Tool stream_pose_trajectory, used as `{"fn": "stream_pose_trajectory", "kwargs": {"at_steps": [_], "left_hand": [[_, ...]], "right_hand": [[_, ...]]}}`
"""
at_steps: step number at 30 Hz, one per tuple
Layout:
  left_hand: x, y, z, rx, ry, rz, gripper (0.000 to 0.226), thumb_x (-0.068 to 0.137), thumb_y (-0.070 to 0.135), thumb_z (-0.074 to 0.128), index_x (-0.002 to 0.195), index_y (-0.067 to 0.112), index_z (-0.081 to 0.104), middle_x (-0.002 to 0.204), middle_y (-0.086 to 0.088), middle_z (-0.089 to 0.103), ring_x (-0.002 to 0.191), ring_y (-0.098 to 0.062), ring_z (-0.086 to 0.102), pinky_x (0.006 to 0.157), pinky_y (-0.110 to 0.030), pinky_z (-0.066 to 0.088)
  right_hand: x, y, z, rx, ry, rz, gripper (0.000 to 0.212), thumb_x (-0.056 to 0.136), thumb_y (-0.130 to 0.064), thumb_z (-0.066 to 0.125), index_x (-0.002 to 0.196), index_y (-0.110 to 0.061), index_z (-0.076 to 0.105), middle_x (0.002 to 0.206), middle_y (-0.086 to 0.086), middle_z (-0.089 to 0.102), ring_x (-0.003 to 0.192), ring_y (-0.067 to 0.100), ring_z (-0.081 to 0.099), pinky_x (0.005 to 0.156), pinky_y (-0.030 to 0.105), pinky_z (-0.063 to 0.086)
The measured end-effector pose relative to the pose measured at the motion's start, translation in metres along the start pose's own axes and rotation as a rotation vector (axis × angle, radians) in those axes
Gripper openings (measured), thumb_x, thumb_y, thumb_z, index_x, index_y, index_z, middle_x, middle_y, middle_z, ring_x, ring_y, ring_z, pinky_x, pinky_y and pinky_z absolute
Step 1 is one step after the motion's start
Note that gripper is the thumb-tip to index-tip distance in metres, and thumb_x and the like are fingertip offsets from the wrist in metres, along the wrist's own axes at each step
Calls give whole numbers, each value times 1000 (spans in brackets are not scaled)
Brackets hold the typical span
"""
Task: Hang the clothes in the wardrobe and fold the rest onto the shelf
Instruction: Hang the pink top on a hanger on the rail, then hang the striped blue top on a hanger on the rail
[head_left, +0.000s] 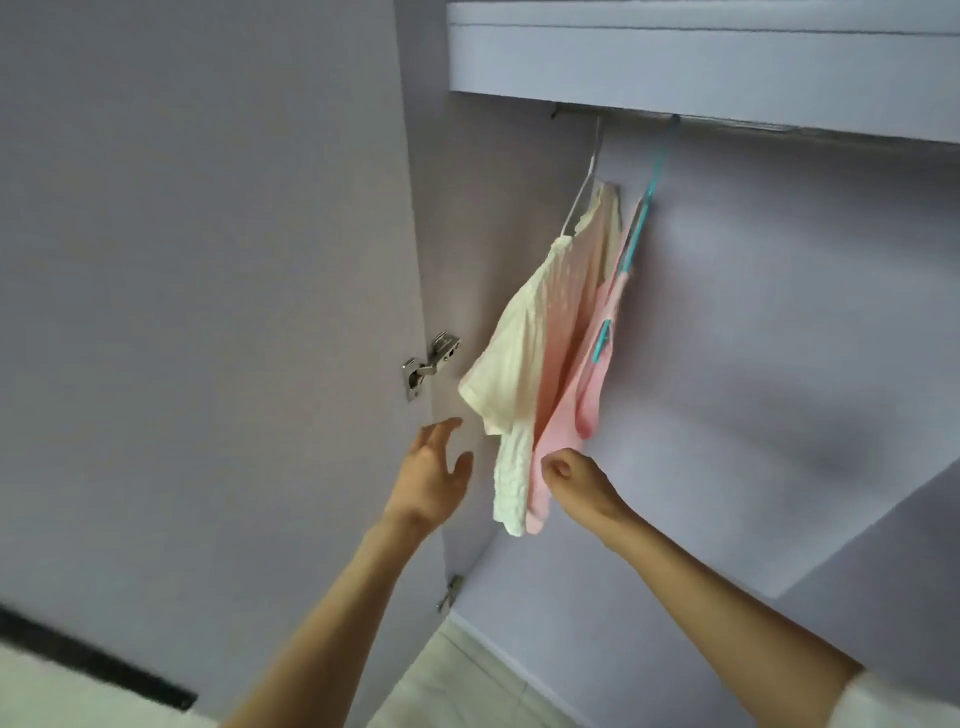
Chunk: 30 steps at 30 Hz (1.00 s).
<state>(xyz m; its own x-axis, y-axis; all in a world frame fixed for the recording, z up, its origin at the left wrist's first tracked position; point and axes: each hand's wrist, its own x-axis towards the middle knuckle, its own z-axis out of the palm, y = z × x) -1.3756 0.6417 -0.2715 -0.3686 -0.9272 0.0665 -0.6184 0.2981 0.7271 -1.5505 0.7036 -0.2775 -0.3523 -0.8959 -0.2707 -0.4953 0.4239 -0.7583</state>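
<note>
Two garments hang inside the lilac wardrobe from a metal rail (727, 122). A cream ribbed top (524, 353) hangs on a white hanger (584, 182). Beside it on the right, a pink garment (566, 410) hangs on a teal hanger (641, 218). My right hand (574, 480) pinches the lower part of the pink garment with curled fingers. To the left of the cream top, my left hand (434, 467) is open with spread fingers, just short of the cloth and touching nothing.
The open wardrobe door (208, 312) stands at the left on metal hinges (428, 364). A thick shelf board (701, 57) runs above the rail. The wardrobe's back wall (779, 364) is bare at the right. Pale floor tiles (467, 686) show below.
</note>
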Motion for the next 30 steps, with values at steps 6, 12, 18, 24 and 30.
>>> {"fn": "stream_pose_trajectory", "kwargs": {"at_steps": [6,12,18,24,30], "left_hand": [[-130,-55,-19,77,115,-352,44,96,24,49,139,16,42,143,-7,40,130,-23,42,105,-29,33],[-334,-100,-44,2,378,-816,40,96,22,49,135,16,46,139,-9,45,117,-24,53,90,-21,36],[-537,-105,-61,-25,765,-1138,38,93,14,53,130,11,53,131,-10,54,118,-24,53,95,-26,40],[-713,-93,-54,-106,1129,-1389,34,92,12,53,125,8,56,127,-9,58,116,-21,54,100,-29,40],[-872,-89,-31,-130,1270,-1598,29,91,12,50,119,6,58,117,-8,62,110,-24,57,88,-30,43]], "right_hand": [[-50,-11,67,-58,-353,-178,23,93,-8,45,94,4,64,92,22,66,77,18,54,67,25,38],[-149,-10,178,-186,-791,-296,24,97,-8,40,104,0,62,88,10,61,64,11,53,56,16,39],[-283,-24,287,-360,-1162,-466,22,97,-8,37,88,-9,57,70,1,56,56,11,49,42,9,34],[-437,-39,380,-507,-1432,-704,21,98,-11,40,86,-14,57,71,0,59,61,10,55,59,18,44],[-598,-21,459,-686,-1627,-900,20,96,-17,41,103,-13,59,82,-1,61,70,12,59,58,17,42]]}}
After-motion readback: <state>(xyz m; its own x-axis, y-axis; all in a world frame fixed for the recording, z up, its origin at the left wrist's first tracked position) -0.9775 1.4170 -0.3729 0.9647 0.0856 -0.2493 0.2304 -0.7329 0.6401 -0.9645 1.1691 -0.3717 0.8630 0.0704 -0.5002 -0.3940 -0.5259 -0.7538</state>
